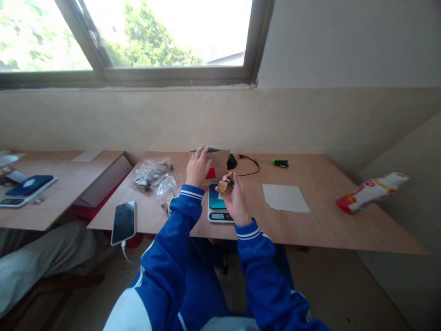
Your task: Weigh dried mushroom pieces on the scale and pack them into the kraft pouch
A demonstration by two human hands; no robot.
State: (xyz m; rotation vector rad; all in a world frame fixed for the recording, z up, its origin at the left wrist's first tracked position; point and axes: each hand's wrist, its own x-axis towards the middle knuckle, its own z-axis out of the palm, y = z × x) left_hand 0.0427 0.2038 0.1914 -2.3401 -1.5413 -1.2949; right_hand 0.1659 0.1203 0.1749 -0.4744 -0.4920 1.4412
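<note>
My right hand [236, 197] is closed around a brown, rough lump [224, 188], held above the right part of a small scale [216, 200] with a blue-green top and a lit display. My left hand [199, 166] has its fingers apart and lies in front of the left part of a brown paper bag [219, 161] with a red patch; whether it touches the bag is hard to tell. Clear plastic bags [151, 177] with dark pieces inside lie left of my left hand. Some pale brown pieces [165, 207] show beside my left sleeve.
A phone [124, 223] with a white cable sits at the front left edge. Rightward are a black cable [257, 164], a green-and-black tool [279, 162], white paper [285, 198] and a red-and-white bottle [370, 192]. A person's leg [44, 259] and another scale [29, 187] are at left.
</note>
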